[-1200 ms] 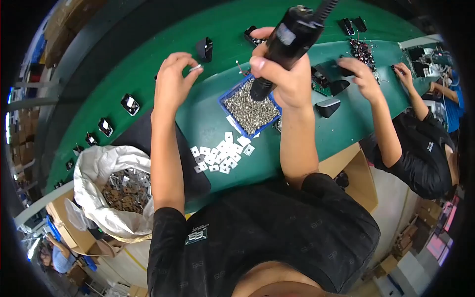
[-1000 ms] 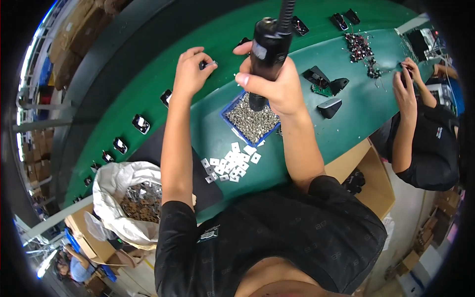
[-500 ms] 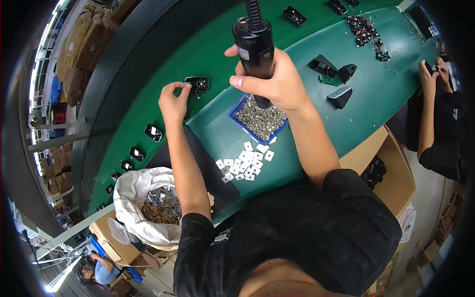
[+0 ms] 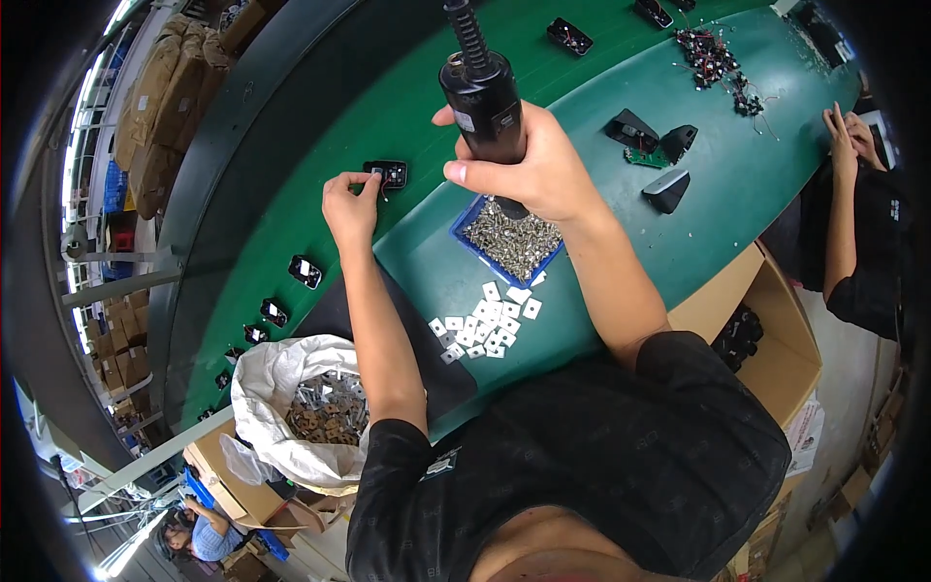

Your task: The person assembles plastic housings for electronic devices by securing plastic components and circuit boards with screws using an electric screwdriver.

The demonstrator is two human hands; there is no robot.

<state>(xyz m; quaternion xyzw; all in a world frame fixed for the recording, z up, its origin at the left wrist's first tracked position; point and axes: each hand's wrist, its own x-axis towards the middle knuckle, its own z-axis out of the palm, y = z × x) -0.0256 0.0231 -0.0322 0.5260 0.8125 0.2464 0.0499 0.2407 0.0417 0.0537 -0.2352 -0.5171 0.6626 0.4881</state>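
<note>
My right hand (image 4: 543, 175) is wrapped around a black electric screwdriver (image 4: 485, 116), held upright with its ribbed cable at the top. Its lower end stands over a blue tray (image 4: 456, 231) heaped with small metal screws (image 4: 519, 242). Over on the green belt, my left hand (image 4: 351, 206) is pinched closed at the left edge of a black housing (image 4: 393, 175) with a thin wire. A small greyish piece shows by the fingertips; what they hold is hard to make out. White square plates (image 4: 490, 325) with holes lie scattered below the tray.
More black housings (image 4: 305, 272) line the green belt (image 4: 291, 218). A white sack (image 4: 257, 388) of metal pieces stands at lower left. Black wedge-shaped parts (image 4: 667, 191) and a wire bundle (image 4: 708, 58) lie on the table. Rightward are a cardboard box (image 4: 790, 339) and a co-worker's hands (image 4: 849, 136).
My right hand and the screwdriver have shifted slightly left and down. The far housings on the belt have slid a little left. My left hand stays at the same housing. The view has shifted slightly.
</note>
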